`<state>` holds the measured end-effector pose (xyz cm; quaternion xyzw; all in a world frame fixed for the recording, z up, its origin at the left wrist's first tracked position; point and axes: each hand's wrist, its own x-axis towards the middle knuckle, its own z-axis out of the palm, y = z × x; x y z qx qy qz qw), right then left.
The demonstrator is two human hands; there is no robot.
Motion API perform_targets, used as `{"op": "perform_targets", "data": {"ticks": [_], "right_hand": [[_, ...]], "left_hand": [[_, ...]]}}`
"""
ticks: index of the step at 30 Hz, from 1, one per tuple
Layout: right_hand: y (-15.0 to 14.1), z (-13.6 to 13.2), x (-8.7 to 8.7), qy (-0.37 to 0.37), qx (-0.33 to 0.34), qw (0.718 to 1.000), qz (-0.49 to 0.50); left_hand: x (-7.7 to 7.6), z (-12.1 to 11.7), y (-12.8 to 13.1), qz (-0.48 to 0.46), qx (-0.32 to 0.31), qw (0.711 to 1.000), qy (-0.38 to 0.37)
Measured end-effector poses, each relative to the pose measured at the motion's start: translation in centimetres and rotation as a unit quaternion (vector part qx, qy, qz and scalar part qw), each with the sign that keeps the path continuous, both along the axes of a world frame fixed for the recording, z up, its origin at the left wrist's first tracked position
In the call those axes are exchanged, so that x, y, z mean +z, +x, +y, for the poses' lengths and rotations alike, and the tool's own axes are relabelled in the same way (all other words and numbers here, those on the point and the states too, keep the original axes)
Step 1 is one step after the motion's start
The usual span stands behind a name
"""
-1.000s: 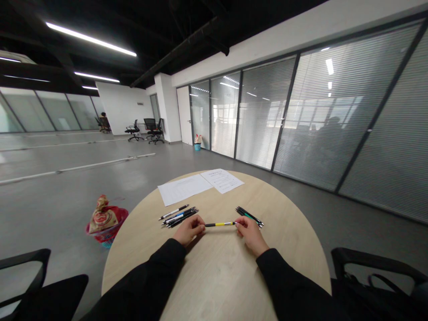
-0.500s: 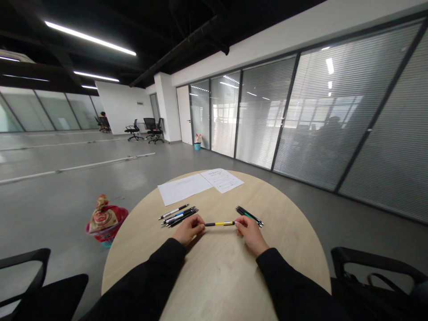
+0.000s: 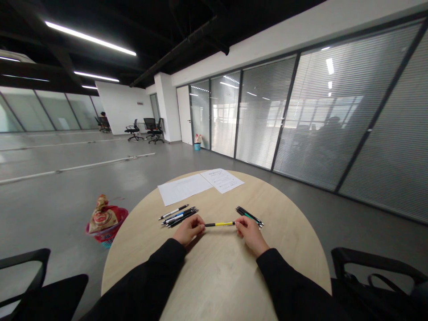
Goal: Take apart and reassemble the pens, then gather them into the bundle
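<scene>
My left hand (image 3: 189, 229) and my right hand (image 3: 249, 231) each pinch one end of a yellow and black pen (image 3: 220, 224), held level just above the round wooden table (image 3: 217, 276). Several pens (image 3: 178, 215) lie in a bunch just beyond my left hand. Another small bunch of dark pens (image 3: 249, 216) lies just past my right hand. Both arms wear black sleeves.
Two paper sheets, one (image 3: 183, 188) and another (image 3: 222, 179), lie at the table's far edge. Black chairs stand at the near left (image 3: 30, 285) and near right (image 3: 374, 276). A red basket with a bag (image 3: 105, 220) sits on the grey floor to the left. Glass walls run along the right.
</scene>
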<state>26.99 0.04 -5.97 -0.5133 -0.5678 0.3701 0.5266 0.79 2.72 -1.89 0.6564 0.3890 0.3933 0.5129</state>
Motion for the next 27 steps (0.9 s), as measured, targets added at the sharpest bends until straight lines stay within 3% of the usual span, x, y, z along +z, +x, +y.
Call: {"op": "perform_targets", "data": {"ticks": [9,27], "right_hand": [[0.00,0.19,-0.23,-0.005,-0.005,1.000,-0.006],[0.01,0.00,0.24,-0.003,0.002,1.000,-0.029]], "left_hand": [[-0.34,0.19,-0.10,0.003,0.001,1.000,0.006],[0.45,-0.22,-0.01,0.017,0.007,1.000,-0.005]]}}
